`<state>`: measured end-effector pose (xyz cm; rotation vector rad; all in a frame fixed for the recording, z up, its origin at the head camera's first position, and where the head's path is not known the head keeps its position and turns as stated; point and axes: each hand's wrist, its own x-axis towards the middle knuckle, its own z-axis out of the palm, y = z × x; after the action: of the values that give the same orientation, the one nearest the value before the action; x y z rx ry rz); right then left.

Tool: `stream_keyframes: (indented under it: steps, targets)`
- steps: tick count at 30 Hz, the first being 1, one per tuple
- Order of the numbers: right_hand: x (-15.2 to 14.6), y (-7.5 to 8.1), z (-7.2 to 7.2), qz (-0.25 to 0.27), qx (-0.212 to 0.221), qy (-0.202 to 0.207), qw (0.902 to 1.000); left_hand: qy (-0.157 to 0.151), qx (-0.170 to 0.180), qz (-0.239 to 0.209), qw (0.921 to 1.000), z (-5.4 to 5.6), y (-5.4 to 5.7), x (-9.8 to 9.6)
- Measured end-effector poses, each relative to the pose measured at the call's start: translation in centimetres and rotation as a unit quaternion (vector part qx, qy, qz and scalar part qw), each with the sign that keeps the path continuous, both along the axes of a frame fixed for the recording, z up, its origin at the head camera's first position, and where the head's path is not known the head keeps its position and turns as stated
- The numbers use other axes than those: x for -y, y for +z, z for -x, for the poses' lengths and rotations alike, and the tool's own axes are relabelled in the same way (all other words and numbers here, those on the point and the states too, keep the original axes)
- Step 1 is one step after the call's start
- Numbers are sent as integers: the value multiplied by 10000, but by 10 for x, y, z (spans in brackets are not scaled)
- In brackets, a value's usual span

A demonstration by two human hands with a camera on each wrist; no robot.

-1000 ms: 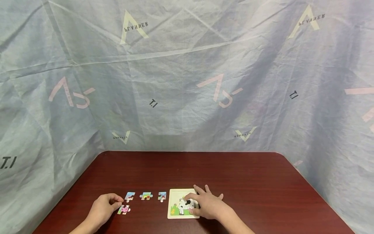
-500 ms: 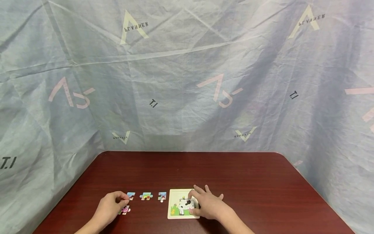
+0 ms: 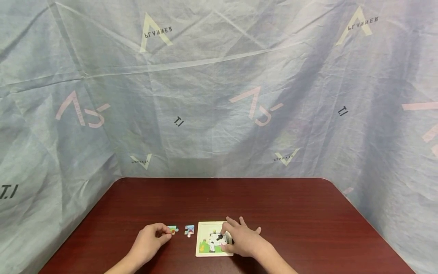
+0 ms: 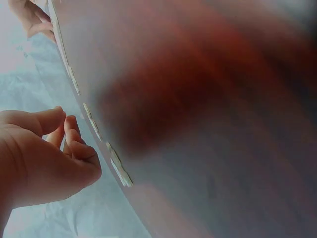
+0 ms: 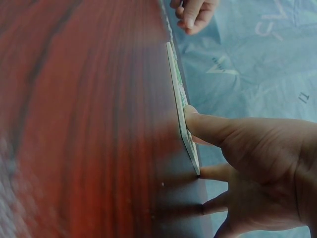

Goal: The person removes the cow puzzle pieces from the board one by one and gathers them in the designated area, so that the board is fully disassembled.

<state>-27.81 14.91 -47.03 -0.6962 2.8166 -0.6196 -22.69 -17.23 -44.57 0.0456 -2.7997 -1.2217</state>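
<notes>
My left hand [image 3: 150, 240] is above the table beside a row of jigsaw pieces. Its bent thumb and forefinger come close together, and in the left wrist view nothing shows between the fingertips [image 4: 58, 111]. Just past them lies a partly covered green and yellow jigsaw piece [image 3: 173, 230]; further right is a blue and red one [image 3: 189, 230]. My right hand [image 3: 243, 239] rests on the right side of a square puzzle board [image 3: 202, 251] with a cow picture [image 3: 216, 239]. Its thumb touches the board's face, while other fingers spread onto the table.
The dark red table [image 3: 291, 205] reaches back to a grey cloth backdrop [image 3: 205, 144] hung around it. From the low left wrist view, thin edges of flat pieces [image 4: 119, 167] show on the tabletop.
My left hand has moved right over the row of pieces, and the two leftmost pieces are now out of sight behind it. My right forefinger shifted slightly; that hand stays on the board.
</notes>
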Motion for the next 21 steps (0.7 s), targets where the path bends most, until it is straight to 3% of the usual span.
stream_keyframes:
  steps: [9,21]
  targets:
    - [5,28,-17,-98,-46,-16,9999,-436,-59,-374,9983,5,-2,-21]
    - [5,29,-19,-188,-169,1,9997,-710,-107,-374,9967,15,-2,-47]
